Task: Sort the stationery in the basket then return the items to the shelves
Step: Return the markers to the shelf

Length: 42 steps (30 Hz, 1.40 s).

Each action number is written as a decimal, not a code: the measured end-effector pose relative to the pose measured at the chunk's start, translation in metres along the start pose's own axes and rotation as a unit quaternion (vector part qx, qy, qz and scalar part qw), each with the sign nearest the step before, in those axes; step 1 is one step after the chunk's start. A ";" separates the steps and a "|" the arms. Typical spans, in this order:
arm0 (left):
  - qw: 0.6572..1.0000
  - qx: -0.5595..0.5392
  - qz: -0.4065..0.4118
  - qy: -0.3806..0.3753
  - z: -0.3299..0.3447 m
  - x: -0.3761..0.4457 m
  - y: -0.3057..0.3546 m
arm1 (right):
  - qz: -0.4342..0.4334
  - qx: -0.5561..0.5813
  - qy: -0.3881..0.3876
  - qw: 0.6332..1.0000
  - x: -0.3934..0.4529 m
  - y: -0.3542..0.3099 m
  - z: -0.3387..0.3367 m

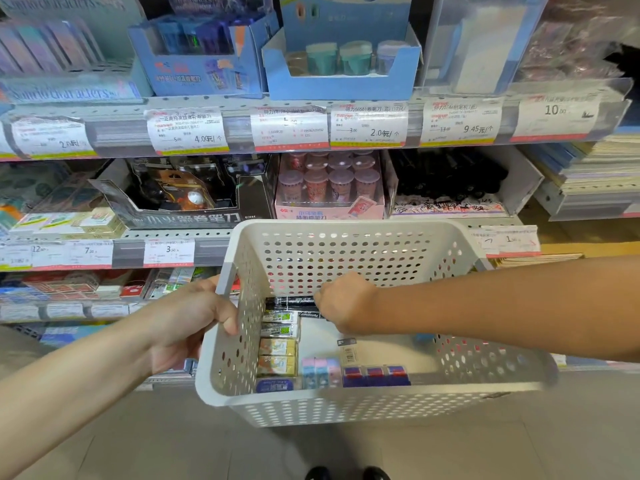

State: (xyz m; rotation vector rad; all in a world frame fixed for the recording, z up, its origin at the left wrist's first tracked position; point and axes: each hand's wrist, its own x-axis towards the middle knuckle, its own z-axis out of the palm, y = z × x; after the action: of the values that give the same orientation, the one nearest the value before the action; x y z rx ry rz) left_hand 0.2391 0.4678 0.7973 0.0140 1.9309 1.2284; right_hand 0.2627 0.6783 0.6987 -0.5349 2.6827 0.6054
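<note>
markers first, out of a basket held at the shelf

the black permanent markers [289, 302] lie across the far end of the basket floor, touching one another, with printed white lettering along their barrels. the right hand [341, 303] is down inside the basket with its fingers curled over their right ends — it looks to be gripping them, though the fingertips are hidden under the knuckles. judged as objects, they are light, stiff and smooth, likely to roll or slide apart, so a grip around the middle of the bundle should hold better than a pinch at one end.

next to them, in a column along the left wall, sit small boxed erasers [278, 336], green-labelled ones nearer the markers and yellow ones nearer the person. along the near wall run pastel pink-and-blue packs [320, 370] and dark blue-and-red boxes [375, 375]; a barcoded label or small pack [347, 351] lies loose mid-floor. all look light and rigid enough to lift by their sides.

the white perforated plastic basket [363, 407] hangs in the air, carried by the left hand [194, 317], whose fingers wrap the left rim. it seems stiff but lightly loaded, so one hand should suffice.

beyond it stand the shelves [242, 128] with price tags — a tray of black markers [450, 178] sits on the middle shelf right of centre, the likely home for this bundle. a pink box of round sharpeners [329, 183] sits beside it.
</note>
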 end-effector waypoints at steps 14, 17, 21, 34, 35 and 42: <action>1.000 -0.003 0.003 0.009 0.006 -0.003 0.006 | 0.038 -0.038 0.004 0.999 0.008 -0.019 0.011; 1.000 -0.001 0.002 0.009 0.005 -0.002 0.005 | 0.027 -0.006 0.010 1.000 0.002 -0.016 0.012; 1.000 -0.001 0.007 0.014 0.007 -0.003 0.006 | 0.072 0.034 0.008 0.997 0.000 -0.012 0.017; 1.000 0.024 0.006 0.006 0.003 -0.003 0.010 | 0.057 -0.059 -0.032 0.996 -0.008 0.004 0.019; 1.000 0.024 0.006 0.005 0.003 -0.003 0.011 | 0.061 -0.053 -0.043 0.996 -0.008 0.005 0.018; 0.999 0.038 0.003 -0.004 0.002 0.004 0.010 | 0.066 -0.076 -0.109 0.989 -0.018 0.019 0.003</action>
State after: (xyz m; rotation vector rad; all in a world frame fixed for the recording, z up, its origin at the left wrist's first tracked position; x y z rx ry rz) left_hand 0.2338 0.4765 0.8021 0.0637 1.9708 1.1569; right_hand 0.2715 0.7010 0.7095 -0.3093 2.4908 0.8586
